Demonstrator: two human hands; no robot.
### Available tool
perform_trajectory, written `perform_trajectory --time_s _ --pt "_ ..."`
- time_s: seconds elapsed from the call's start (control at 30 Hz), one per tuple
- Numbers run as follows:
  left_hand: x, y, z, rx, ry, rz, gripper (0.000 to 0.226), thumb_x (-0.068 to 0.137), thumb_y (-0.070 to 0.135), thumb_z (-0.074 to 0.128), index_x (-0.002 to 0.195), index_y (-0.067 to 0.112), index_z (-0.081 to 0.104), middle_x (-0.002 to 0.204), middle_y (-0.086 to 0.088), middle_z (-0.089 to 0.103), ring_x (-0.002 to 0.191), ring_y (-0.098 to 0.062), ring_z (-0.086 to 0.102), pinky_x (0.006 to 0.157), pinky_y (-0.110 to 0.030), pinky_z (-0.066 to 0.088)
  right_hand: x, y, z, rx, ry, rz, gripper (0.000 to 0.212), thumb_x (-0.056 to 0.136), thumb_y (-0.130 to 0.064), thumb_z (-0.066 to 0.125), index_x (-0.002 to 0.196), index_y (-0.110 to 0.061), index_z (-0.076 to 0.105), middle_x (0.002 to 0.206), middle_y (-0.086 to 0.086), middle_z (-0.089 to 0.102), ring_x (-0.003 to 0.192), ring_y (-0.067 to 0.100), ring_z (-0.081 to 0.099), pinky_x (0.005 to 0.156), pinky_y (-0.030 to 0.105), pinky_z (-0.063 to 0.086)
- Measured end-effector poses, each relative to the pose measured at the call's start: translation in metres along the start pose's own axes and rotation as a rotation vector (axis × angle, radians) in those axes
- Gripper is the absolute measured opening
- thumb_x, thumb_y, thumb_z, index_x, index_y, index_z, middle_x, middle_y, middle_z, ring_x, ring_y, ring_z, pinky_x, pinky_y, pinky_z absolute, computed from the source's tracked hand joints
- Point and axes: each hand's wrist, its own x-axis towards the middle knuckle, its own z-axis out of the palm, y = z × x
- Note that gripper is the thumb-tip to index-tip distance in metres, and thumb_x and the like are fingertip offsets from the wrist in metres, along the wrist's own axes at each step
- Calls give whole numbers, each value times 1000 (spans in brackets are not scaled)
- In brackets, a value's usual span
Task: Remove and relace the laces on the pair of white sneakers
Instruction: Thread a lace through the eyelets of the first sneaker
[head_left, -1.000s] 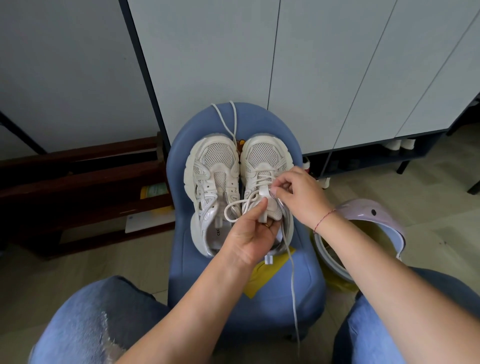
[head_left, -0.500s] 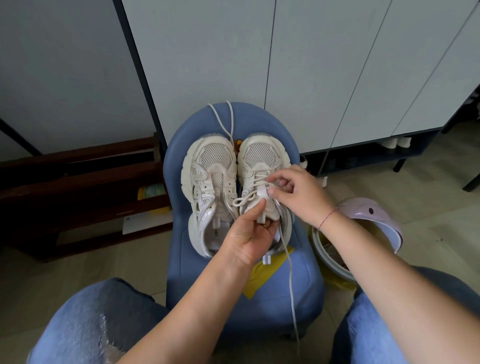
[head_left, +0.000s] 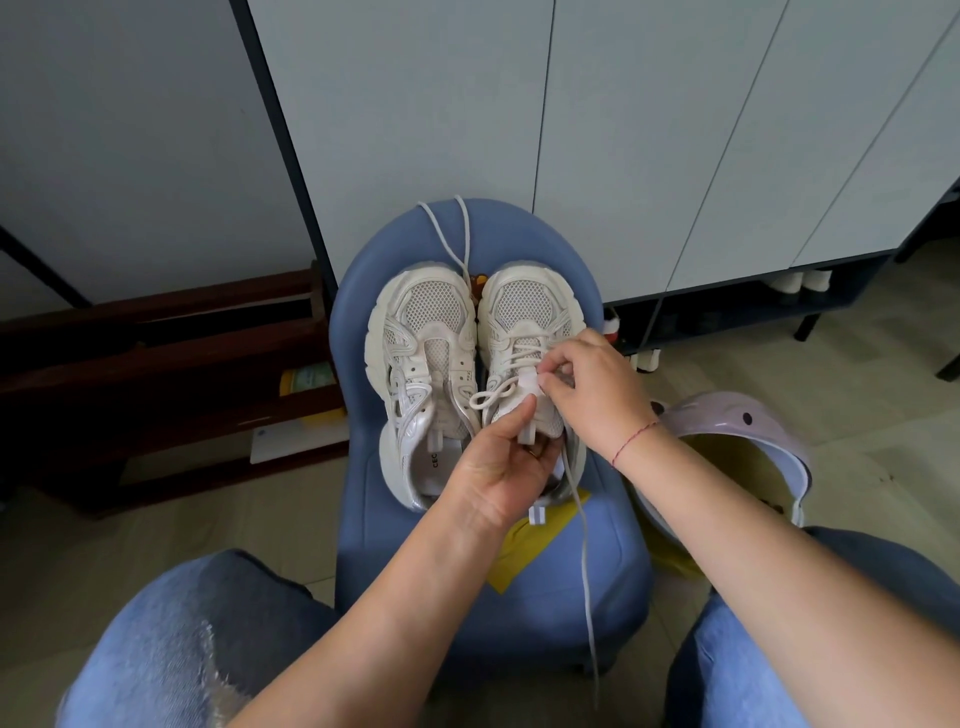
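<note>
1. We see both sneakers side by side, toes away from us, on a blue chair (head_left: 363, 519).
2. The left sneaker (head_left: 423, 364) has bare eyelets; a loose lace (head_left: 457, 244) trails from near its toe over the chair back, so we judge its lacing is left to do.
3. The right sneaker (head_left: 524, 332) has crossed lacing over its front rows.
4. Our left hand (head_left: 493, 473) is curled around that shoe's tongue, thumb pressing a loop.
5. Our right hand (head_left: 592, 389) pinches closed at an upper eyelet, probably on the lace, though the fingers hide it.
6. A free lace end (head_left: 584, 561) hangs down off the seat, so upper rows remain.
</note>
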Motion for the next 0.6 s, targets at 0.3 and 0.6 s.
perform_trajectory --time_s 0.3,0.6 --pt "1 2 -1 -36 27 -15 14 94 3 60 107 3 64 100 -13 69 95 -22 64 112 -36 40 14 48 -32 34 207 348 20 96 -19 51 96 -11 70 105 13 64 79 22 57 66 28 42" --pt "0 2 -1 20 -2 -9 11 97 7 57 102 3 65 93 -10 68 89 -19 61 107 -32 42 3 6 -5 146 4 -70 15 83 -14 68 96 -20 71 86 -11 45 68 -1 48 68 11 39"
